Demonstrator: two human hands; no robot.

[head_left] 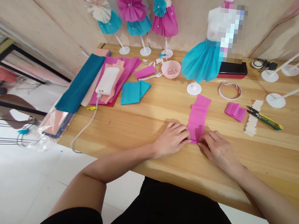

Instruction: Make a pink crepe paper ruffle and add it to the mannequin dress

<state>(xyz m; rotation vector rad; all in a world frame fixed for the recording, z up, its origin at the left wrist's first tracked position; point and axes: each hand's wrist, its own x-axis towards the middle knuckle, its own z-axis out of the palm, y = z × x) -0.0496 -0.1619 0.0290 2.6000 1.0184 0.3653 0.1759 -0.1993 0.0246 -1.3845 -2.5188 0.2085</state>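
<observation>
Pink paper strip (198, 116): lies flat on the wooden table (150, 126), straight in front of the teal-skirted dress form (201, 64). Its far end sits just short of the form's round base, and its near end is between the two hands.
Left hand (172, 138): palm down in front of the dress form and slightly to its left. The fingers are loosely bent, with their tips on the left edge of the strip's near end. The thumb is hidden, so whether the paper is nipped or only pressed cannot be told.
Right hand (217, 149): palm down in front of the dress form and slightly to its right. The fingers are curled, with their tips touching the right edge of the same near end, and they almost meet the left hand's fingertips. The grip cannot be made out here either.
Folded pink piece (236, 111): in front of the dress form and to its right, apart from the strip.
Snips (264, 119): further right of the dress form, tips pointing at the folded pink piece. A white paper scrap (252, 117) lies under them.
Tape ring (230, 90): flat on the table, just right of the form's base.
Pink bowl (170, 69): just left of the dress form.
Teal folded sheet (134, 92): left of the dress form, nearer the person than the bowl.
White phone (107, 80): well left of the dress form, on a pile of pink sheets, with a cable running off the table edge.
</observation>
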